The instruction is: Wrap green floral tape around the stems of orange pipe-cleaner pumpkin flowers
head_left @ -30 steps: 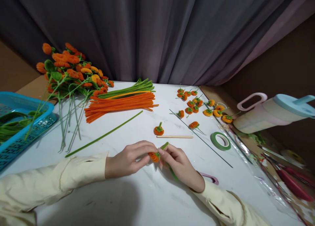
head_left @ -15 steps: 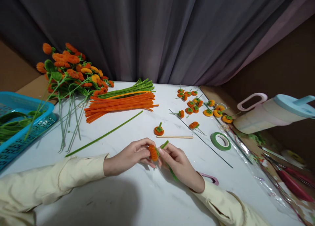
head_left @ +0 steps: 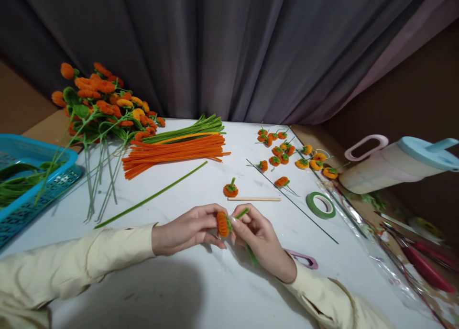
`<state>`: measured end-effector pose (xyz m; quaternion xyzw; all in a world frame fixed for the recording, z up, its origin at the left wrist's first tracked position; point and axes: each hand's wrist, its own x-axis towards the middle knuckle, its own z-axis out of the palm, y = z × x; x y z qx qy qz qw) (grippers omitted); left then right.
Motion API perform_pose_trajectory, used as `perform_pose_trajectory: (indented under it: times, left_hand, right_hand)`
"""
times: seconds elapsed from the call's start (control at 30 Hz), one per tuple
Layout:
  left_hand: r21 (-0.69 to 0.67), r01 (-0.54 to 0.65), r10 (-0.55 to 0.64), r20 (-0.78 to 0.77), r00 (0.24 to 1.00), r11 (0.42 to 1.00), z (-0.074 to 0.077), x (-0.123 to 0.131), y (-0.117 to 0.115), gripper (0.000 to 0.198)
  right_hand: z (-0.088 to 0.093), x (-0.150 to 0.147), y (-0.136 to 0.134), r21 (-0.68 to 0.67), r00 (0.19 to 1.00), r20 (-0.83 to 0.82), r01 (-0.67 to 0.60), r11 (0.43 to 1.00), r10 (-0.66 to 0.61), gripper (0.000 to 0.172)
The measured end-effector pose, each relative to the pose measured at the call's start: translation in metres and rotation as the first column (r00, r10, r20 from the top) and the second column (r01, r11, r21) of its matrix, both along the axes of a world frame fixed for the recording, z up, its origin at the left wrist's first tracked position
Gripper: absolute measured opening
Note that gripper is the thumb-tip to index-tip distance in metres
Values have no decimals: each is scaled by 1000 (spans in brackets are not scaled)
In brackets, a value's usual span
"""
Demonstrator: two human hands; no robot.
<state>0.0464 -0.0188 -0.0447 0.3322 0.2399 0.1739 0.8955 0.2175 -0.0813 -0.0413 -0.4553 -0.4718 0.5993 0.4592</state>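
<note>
Holding a small round flower head of orange fuzzy chenille (head_left: 223,224) over the near middle of a white marbled tabletop (head_left: 143,290), cupped narrowly at its left side in the left hand (head_left: 190,229). Pinching a green fuzzy chenille strip (head_left: 243,213) at the flower head's right side in the right hand (head_left: 260,240). Facing, just beyond, a slim pale wooden stick (head_left: 254,199); flanked at far left by a bundle of orange chenille stems (head_left: 175,153), at right by a round roll of green tape (head_left: 311,206).

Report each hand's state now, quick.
Left hand: loosely closed on the orange flower.
Right hand: closed on the green strip.
</note>
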Motion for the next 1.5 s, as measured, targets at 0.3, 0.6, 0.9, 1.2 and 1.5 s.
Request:
perform_pose_trajectory:
  times: [0.3,0.6,0.9,1.2,1.5]
  left_hand:
    - [-122,43,-42,11,999,992,0,0,1,15]
    - [-152,96,-93,26,995,984,2,-1,1,13]
    - [-122,110,-113,-17,993,986,3,-1,2,16]
    - [-59,160,-164,-72,984,985,4,0,5,11]
    - [560,164,-95,-150,984,812,15,-6,17,27]
  right_hand:
    - [-3,1,-3,82,998,60,18,996,-23,30]
    - [4,6,-6,142,992,120,-39,989,22,25]
    - [8,11,-7,278,949,314,-115,953,23,12]
    - [5,19,-8,620,745,642,-366,694,-181,22]
    - [11,17,-4,177,956,293,-86,981,31,18]
